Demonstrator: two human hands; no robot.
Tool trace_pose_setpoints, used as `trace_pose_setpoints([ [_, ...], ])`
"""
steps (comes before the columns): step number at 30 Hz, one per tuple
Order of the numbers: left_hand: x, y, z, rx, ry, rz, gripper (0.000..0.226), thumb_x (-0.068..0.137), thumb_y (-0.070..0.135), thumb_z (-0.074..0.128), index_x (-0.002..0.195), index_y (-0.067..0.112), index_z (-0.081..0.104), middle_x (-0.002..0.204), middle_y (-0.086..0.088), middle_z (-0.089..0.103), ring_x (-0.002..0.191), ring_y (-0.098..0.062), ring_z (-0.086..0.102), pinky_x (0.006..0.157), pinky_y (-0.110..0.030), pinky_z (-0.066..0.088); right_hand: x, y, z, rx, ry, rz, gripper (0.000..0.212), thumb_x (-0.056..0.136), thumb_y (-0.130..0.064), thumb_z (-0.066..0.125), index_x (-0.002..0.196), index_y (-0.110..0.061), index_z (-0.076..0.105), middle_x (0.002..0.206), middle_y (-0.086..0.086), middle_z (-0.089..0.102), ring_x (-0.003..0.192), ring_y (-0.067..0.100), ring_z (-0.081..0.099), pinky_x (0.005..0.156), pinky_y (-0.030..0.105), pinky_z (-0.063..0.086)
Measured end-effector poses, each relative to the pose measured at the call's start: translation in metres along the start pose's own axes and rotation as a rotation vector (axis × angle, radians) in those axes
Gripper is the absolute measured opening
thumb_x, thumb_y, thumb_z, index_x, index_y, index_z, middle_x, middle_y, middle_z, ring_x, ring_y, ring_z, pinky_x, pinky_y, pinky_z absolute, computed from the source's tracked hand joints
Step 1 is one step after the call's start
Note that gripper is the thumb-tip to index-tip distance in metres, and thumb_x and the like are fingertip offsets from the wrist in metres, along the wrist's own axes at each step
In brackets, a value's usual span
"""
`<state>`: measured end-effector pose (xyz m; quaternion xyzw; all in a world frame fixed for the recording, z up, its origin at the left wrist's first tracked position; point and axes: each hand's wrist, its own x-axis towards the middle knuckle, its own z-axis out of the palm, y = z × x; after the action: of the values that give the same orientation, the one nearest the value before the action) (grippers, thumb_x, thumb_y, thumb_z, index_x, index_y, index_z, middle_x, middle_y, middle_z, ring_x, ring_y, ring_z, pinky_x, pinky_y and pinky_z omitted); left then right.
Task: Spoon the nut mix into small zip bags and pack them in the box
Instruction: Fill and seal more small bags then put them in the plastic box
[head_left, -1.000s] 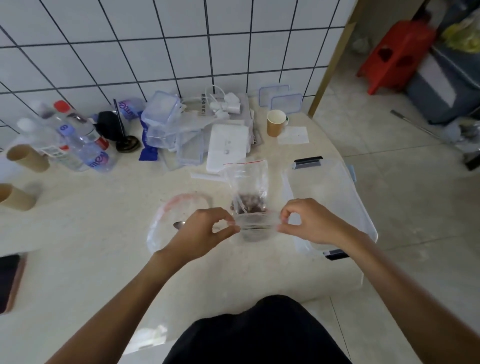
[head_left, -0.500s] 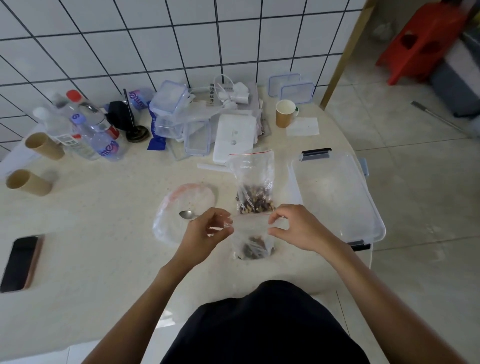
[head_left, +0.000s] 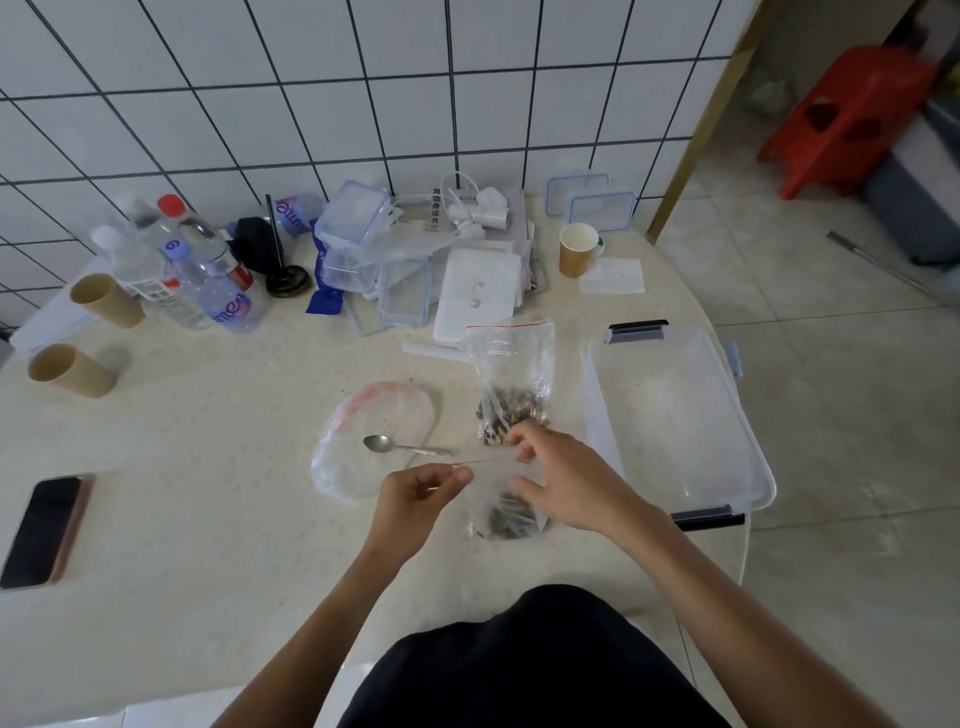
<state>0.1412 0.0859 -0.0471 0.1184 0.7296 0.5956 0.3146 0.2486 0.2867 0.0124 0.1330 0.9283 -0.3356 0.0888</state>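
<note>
A small zip bag (head_left: 506, 514) with nut mix in its bottom stands on the table before me. My left hand (head_left: 421, 493) pinches the left end of its red zip strip. My right hand (head_left: 563, 480) pinches the strip further right, fingers over the bag's top. Behind it stands the larger bag of nut mix (head_left: 511, 384), open at the top. A metal spoon (head_left: 402, 446) lies on a pile of empty zip bags (head_left: 374, 441) to the left. The clear plastic box (head_left: 675, 415) sits to the right with nothing visible inside.
A phone (head_left: 44, 530) lies at the left edge. Paper cups (head_left: 70, 370) and water bottles (head_left: 208, 280) stand at the back left. Small plastic containers (head_left: 363, 244), a white device (head_left: 478, 296) and another cup (head_left: 577, 249) crowd the back by the tiled wall. The table edge curves right.
The small bag has come down from in front of the big bag to rest on the table nearer me. My right hand has slid left along the zip strip towards my left hand.
</note>
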Motion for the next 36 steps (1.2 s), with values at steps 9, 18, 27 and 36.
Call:
trace_pose_setpoints([
  [9,0.0,0.002,-0.001,-0.056,-0.021,0.04,0.014,0.083,0.027,0.081,0.091,0.015,0.084,0.094,-0.002,0.081,0.092,-0.015,0.076,0.081,-0.019,0.055,0.023,-0.016,0.017,0.197,-0.029,0.015,0.02,0.094,-0.036,0.073,0.093,-0.016,0.075,0.087,-0.006,0.073,0.081,0.012,0.067,0.08,0.04,0.056],
  [18,-0.001,0.0,-0.005,-0.08,-0.067,0.027,0.012,0.084,0.025,0.081,0.092,0.018,0.085,0.097,-0.001,0.081,0.096,-0.015,0.076,0.081,-0.015,0.054,0.021,-0.019,0.021,0.265,-0.04,0.044,0.017,0.095,-0.029,0.072,0.1,-0.014,0.079,0.093,-0.004,0.076,0.088,0.01,0.069,0.088,0.038,0.056],
  [27,0.001,0.001,-0.006,-0.069,-0.115,0.024,0.014,0.08,0.035,0.082,0.089,0.024,0.085,0.098,-0.002,0.081,0.098,-0.019,0.076,0.089,-0.025,0.057,0.026,-0.022,0.017,0.335,-0.063,0.089,0.013,0.093,-0.023,0.074,0.099,-0.013,0.081,0.093,-0.002,0.078,0.091,0.011,0.07,0.089,0.029,0.055],
  [36,0.0,0.003,-0.003,-0.047,-0.11,0.016,0.014,0.082,0.038,0.079,0.088,0.026,0.084,0.096,-0.002,0.081,0.096,-0.022,0.076,0.089,-0.029,0.058,0.025,-0.021,0.023,0.242,-0.047,0.057,0.014,0.097,-0.023,0.067,0.098,-0.012,0.076,0.092,-0.001,0.074,0.088,0.015,0.068,0.082,0.033,0.054],
])
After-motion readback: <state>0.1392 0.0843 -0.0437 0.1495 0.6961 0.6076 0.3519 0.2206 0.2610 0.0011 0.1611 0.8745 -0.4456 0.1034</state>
